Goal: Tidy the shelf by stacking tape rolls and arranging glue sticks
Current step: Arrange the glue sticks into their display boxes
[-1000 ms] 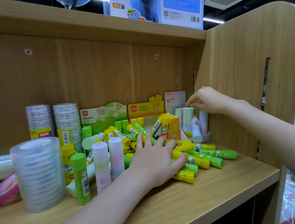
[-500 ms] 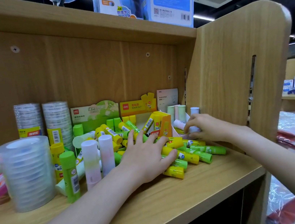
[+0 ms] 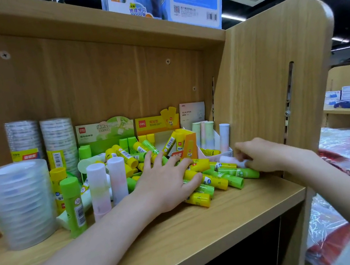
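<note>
Your left hand lies spread, fingers straight, pressing on the heap of yellow and green glue sticks in the middle of the shelf. Those sticks lie on their sides, long axes pointing every way. Left of your wrist 2 pastel sticks and 1 green stick stand upright, blocking the way to the clear tape stack; 2 taller tape stacks stand against the back wall. Your right hand curls around a pale pastel glue stick, lying roughly level, its free end pointing left, just in front of the white display box with upright pastel sticks beside the side panel.
</note>
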A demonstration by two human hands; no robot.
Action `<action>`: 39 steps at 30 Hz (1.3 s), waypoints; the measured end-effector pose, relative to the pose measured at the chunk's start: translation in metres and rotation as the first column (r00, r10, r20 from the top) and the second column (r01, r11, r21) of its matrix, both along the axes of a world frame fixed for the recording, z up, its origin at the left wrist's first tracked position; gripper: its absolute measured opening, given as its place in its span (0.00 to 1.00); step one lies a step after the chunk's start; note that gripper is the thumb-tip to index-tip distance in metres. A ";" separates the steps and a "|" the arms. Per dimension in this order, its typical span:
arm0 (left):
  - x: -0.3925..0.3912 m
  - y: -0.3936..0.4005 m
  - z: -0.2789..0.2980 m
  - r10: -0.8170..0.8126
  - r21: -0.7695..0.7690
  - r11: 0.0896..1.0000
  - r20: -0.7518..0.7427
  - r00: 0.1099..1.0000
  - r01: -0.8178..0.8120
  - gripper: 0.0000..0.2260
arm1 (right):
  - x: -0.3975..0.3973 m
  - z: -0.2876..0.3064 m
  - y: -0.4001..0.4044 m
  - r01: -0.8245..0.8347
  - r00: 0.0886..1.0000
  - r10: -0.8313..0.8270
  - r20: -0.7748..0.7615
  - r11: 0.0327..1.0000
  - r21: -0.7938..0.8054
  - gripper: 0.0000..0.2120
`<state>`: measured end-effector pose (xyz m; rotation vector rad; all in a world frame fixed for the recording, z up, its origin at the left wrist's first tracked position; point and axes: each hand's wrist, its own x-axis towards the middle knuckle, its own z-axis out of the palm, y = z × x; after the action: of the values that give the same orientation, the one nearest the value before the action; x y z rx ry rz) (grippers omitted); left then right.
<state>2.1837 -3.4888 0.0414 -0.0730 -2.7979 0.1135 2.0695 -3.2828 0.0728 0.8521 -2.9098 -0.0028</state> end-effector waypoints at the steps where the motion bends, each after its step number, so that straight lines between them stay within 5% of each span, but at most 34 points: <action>1: 0.000 0.000 0.000 0.000 0.000 1.000 0.000 1.000 0.000 0.24 | 0.001 0.000 -0.002 0.005 1.000 -0.005 -0.017 1.000 0.013 0.08; 7: -0.001 0.000 0.000 -0.004 -0.002 1.000 -0.005 1.000 0.004 0.24 | -0.011 0.011 -0.029 -0.164 0.958 0.087 -0.272 0.948 -0.272 0.02; 13: -0.002 -0.001 -0.002 0.000 -0.012 1.000 -0.010 1.000 0.000 0.24 | -0.034 0.003 -0.070 0.025 0.960 -0.042 -0.275 0.997 -0.067 0.11; 18: -0.005 -0.002 -0.004 -0.009 -0.014 1.000 -0.024 1.000 0.009 0.25 | -0.029 0.009 -0.073 -0.014 0.941 -0.045 -0.336 0.985 -0.170 0.11; 20: -0.005 -0.003 -0.005 -0.008 -0.009 1.000 -0.020 1.000 0.008 0.25 | -0.025 0.018 -0.072 -0.151 0.892 -0.042 -0.449 0.911 -0.384 0.09; 23: -0.005 -0.003 -0.005 -0.008 -0.004 1.000 -0.020 1.000 0.008 0.27 | -0.015 0.037 -0.079 -0.446 0.820 -0.003 -0.573 0.623 -0.643 0.09; 26: -0.005 -0.003 -0.005 -0.007 0.008 1.000 -0.022 1.000 0.008 0.31 | -0.010 0.050 -0.095 -0.464 0.861 0.089 -0.501 0.539 -0.702 0.11; 32: -0.005 -0.003 -0.005 -0.012 0.025 1.000 -0.023 1.000 0.013 0.32 | -0.014 0.062 -0.118 -0.337 0.937 0.205 -0.283 0.746 -0.575 0.08; 39: -0.007 -0.005 -0.006 -0.022 0.008 1.000 -0.024 0.999 0.023 0.37 | -0.008 0.067 -0.090 -0.223 0.961 0.275 -0.042 0.670 -0.708 0.07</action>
<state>2.1769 -3.4940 0.0353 -0.1004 -2.7730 0.0972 2.0612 -3.3732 0.1402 1.0659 -2.4444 1.1162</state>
